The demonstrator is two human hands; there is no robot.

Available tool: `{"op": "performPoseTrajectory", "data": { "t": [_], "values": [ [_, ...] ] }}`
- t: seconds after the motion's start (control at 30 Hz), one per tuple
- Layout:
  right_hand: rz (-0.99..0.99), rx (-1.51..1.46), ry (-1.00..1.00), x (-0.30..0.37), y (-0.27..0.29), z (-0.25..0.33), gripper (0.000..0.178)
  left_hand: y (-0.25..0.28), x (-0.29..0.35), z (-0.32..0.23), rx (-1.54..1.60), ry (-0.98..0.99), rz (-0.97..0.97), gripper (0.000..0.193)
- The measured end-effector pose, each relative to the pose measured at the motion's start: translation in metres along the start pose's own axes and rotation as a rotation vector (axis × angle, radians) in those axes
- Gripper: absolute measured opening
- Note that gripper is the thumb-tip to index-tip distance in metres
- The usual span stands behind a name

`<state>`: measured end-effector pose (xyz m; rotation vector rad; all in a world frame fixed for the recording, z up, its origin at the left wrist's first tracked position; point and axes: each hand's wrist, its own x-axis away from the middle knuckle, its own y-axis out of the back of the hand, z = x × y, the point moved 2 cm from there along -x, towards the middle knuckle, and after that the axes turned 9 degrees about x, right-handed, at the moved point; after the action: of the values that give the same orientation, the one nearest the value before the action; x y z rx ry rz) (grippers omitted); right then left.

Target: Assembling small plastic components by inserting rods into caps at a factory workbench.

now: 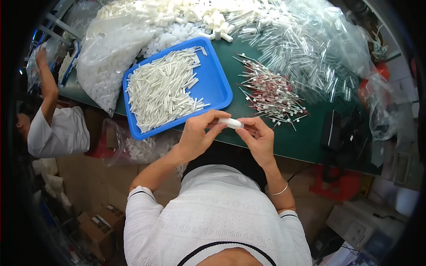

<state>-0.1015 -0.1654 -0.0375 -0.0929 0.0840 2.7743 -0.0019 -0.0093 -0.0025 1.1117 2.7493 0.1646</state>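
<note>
A short white tube-like piece (231,123) is held up in front of me, over the table's near edge. My left hand (199,133) pinches its left end between thumb and fingers. At its other end, the fingertips of my right hand (259,136) are closed on it as well. Just beyond my left hand lies a blue tray (216,80), with many thin white sticks (162,91) heaped in it. A loose pile of thin red-and-white parts with small white heads (270,91) lies past my right hand.
Clear thin tubes (293,53) spread over the green table (242,48) at the far right. White caps (175,35) and a plastic bag of them (106,57) are at the far left. A black device (337,133) stands right. Another person (57,124) works at the left.
</note>
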Motion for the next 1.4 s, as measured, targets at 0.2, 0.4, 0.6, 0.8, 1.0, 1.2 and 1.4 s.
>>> {"op": "performPoseTrajectory", "data": {
  "t": [0.2, 0.4, 0.6, 0.8, 1.0, 1.2, 1.4],
  "values": [
    [-0.17, 0.709, 0.455, -0.013, 0.016, 0.023, 0.027, -0.002, -0.077, -0.005, 0.079, 0.088, 0.369, 0.013],
    [-0.198, 0.715, 0.362, -0.003, 0.02, 0.04, 0.022, -0.023, -0.267, 0.061, -0.796, -0.389, -0.107, 0.02],
    [-0.171, 0.659, 0.31, 0.014, 0.021, 0.03, 0.023, -0.032, -0.287, 0.084, -0.91, -0.238, -0.134, 0.023],
    [-0.262, 0.589, 0.253, 0.007, 0.051, 0.042, 0.023, 0.01, -0.215, 0.036, -0.3, -0.155, -0.125, 0.02],
    [-0.255, 0.342, 0.284, -0.003, 0.054, 0.041, 0.022, -0.02, -0.06, -0.01, 0.337, 0.149, 0.452, 0.034],
    [-0.093, 0.472, 0.325, 0.007, 0.04, 0.04, 0.025, -0.022, -0.023, 0.002, 0.277, 0.14, 0.385, 0.029],
    [0.066, 0.762, 0.413, 0.017, 0.031, 0.047, 0.032, -0.018, -0.01, -0.013, -0.097, -0.076, 0.423, 0.025]
  ]
}}
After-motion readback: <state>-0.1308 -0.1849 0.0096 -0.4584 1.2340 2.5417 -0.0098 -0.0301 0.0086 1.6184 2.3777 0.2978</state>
